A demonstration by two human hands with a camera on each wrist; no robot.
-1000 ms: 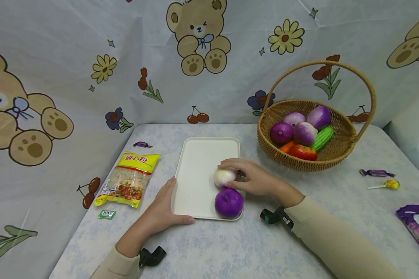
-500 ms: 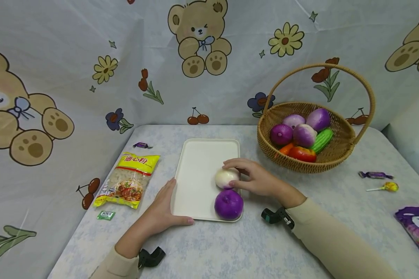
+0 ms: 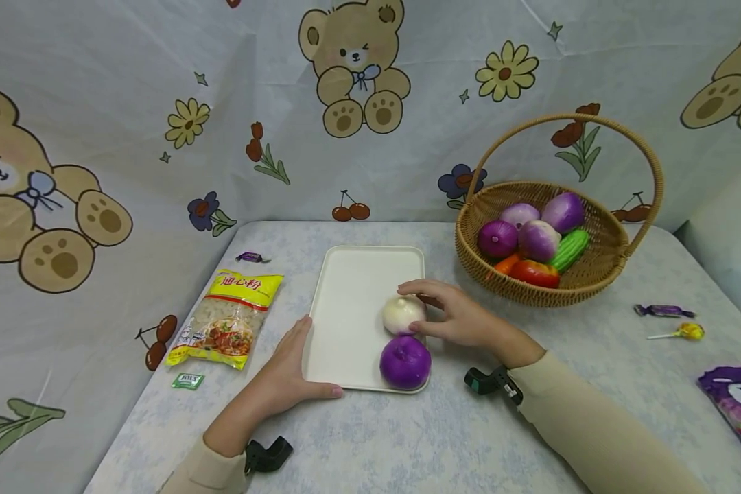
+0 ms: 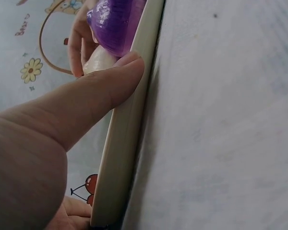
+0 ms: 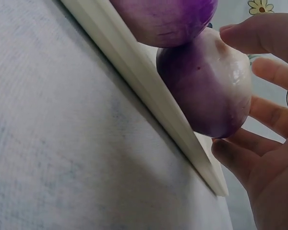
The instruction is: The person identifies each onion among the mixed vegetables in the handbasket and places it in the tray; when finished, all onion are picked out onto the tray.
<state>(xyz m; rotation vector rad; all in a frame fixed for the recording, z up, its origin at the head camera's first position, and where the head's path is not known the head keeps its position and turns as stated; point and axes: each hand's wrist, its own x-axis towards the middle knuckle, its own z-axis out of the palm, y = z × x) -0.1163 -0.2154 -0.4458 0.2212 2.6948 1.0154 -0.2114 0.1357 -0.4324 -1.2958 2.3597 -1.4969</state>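
A white turnip with a purple underside [image 3: 403,315] sits on the right side of a cream tray [image 3: 352,285]. My right hand [image 3: 453,315] holds it from the right, thumb and fingers curved round it. Just in front, touching it, is a purple turnip [image 3: 405,362] near the tray's front right corner. My left hand [image 3: 287,367] spans the front left corner, its straight fingers along the left edge and its thumb [image 4: 108,88] against the front rim. In the right wrist view the held turnip [image 5: 206,91] shows white on the side towards the hand.
A wicker basket [image 3: 543,295] of vegetables stands at the back right. A yellow pasta bag [image 3: 225,319] and small wrapped candies lie left of the tray. A lollipop [image 3: 690,329], a purple-wrapped candy [image 3: 663,311] and a purple bag [image 3: 737,405] lie at the right.
The white turnip has shifted slightly right in my right hand and rolled, so its pointed tip now faces up. My left hand has stayed at the tray corner.
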